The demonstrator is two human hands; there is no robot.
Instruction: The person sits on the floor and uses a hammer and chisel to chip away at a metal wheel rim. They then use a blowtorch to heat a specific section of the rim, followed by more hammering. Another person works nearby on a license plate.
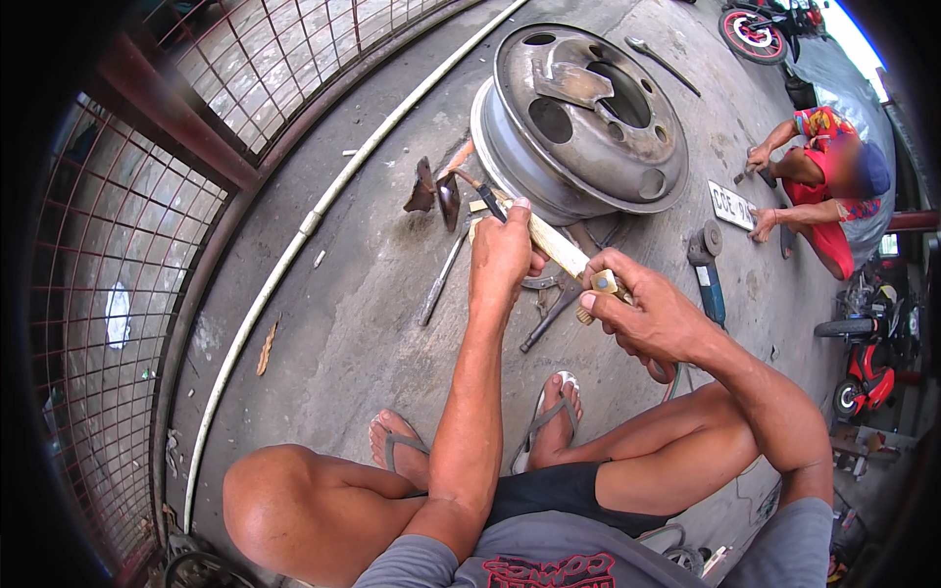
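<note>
Closed around a short black rod-like handle (492, 203), the left hand (505, 257), with the thumb upright against it, perhaps for steadiness. Just beyond, a thin copper-coloured bent tube (467, 179); impossible to tell whether joined to the handle. Stretched between left and right, a long flat off-white bar (559, 248), just in front of the steel rim; unclear whether clasped by the left fingers too. Pinched between thumb and forefinger of the right hand (655, 312), a squarish brass-coloured block (604, 281) with a round stud, seemingly for a precise hold; remaining fingers curled, contents hidden.

Beyond the hands, a large round silver-grey steel wheel rim (580, 160), face upward, probably on the ground for its weight. Beside it, 2 rust-brown metal pieces (420, 188). Near the feet, a slim grey metal rod (441, 282) and a dark metal bar (551, 317), likely for easy reach. To the right, a teal-bodied angle grinder (712, 284), set apart, perhaps out of the way. Farther off, crouching over a white rectangular plate (720, 204), 1 co-worker (828, 181), 2 hands at work.
</note>
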